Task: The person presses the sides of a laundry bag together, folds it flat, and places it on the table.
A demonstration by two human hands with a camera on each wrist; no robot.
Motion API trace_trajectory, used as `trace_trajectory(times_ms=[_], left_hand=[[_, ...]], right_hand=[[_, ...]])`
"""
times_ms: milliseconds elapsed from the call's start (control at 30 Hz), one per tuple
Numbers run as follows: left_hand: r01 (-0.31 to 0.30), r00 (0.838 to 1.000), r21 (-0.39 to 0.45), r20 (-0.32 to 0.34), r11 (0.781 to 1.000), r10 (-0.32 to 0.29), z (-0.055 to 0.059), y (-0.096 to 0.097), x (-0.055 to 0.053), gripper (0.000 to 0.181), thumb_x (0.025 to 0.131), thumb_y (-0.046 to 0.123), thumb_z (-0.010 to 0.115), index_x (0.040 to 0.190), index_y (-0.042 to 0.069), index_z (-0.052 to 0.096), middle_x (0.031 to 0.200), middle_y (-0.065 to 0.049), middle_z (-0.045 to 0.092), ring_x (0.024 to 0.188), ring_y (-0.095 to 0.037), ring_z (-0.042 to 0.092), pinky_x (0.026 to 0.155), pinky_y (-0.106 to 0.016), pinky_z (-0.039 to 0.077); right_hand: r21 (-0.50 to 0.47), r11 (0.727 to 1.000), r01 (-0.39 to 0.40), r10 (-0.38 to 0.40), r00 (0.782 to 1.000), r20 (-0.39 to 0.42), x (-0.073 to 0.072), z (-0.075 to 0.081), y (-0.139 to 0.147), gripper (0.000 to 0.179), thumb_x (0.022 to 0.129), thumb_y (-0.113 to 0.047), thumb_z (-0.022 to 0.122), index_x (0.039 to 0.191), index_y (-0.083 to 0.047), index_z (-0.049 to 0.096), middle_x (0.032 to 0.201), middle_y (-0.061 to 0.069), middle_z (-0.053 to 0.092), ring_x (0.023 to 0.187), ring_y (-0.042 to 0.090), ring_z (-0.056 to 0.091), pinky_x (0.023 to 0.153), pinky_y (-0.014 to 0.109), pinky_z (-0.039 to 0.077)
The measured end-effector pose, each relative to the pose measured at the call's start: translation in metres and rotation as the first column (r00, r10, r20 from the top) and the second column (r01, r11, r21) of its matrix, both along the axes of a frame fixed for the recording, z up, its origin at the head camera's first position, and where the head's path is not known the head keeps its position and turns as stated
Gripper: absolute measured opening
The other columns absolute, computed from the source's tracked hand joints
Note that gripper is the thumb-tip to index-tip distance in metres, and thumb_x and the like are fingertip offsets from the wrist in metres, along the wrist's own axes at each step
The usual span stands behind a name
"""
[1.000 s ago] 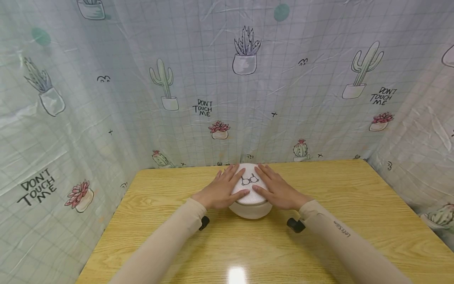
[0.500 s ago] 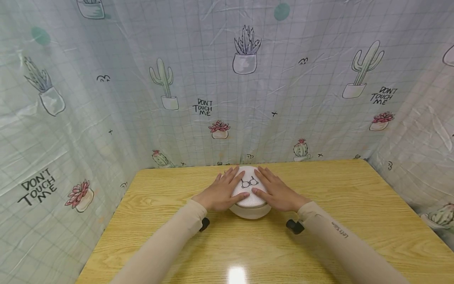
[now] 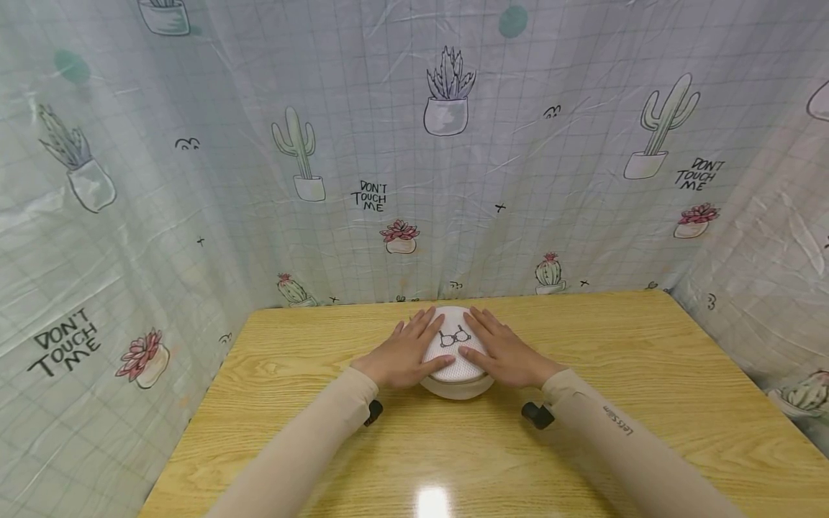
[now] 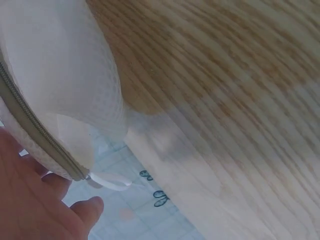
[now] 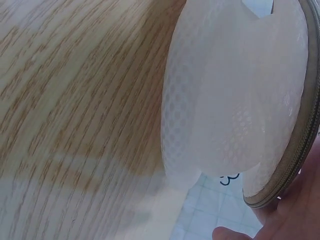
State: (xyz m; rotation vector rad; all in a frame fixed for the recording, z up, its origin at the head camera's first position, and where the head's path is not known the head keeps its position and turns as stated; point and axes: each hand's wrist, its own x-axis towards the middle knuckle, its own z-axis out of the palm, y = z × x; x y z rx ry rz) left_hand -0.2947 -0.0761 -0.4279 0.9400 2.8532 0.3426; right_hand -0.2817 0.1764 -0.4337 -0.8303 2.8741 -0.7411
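A round white mesh laundry bag with a bra drawn on its top stands at the back middle of the table. My left hand rests on the top's left side, fingers straight and spread. Mirroring it, my right hand lies on the right side, the thumbs pointing toward each other. In the left wrist view, a tan zipper curves around the bag's upper edge, with a white pull tab at its end. Soft mesh side wall bulges and folds below the zipper in the right wrist view.
The wood-grain table ends just behind the bag. A curtain printed with cacti hangs at the back and along both sides. Dark wrist cameras stick out below the wrists.
The bag's top has sunk lower under both hands and less of its front wall shows. The hands have moved slightly down with it.
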Motion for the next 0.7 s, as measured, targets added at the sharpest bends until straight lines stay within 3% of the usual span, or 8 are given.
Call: trace_trajectory(times_ms=[300,700], left_hand=[[-0.006,1.000,-0.005,0.011,1.000,0.006,-0.003,0.000,-0.001,0.091,0.104,0.072,0.032,0.168,0.014,0.004,0.177,-0.005,-0.001,0.164,-0.029,0.004,0.130,-0.058,0.014],[-0.028,0.999,-0.011,0.027,1.000,0.028,-0.011,0.000,-0.001,0.097,0.102,0.073,0.033,0.167,0.009,0.000,0.177,-0.009,-0.001,0.164,-0.025,0.002,0.130,-0.056,0.014]], right_hand=[[0.025,1.000,-0.003,0.003,1.000,0.011,-0.002,-0.004,0.001,0.081,0.108,-0.051,0.046,0.166,-0.004,0.015,0.175,0.016,0.009,0.161,0.044,0.007,0.122,0.073,0.016],[0.038,0.999,-0.010,0.009,1.000,0.018,-0.004,-0.009,0.003,0.083,0.108,-0.055,0.044,0.166,-0.003,0.014,0.175,0.017,0.008,0.161,0.043,0.008,0.122,0.073,0.017]])
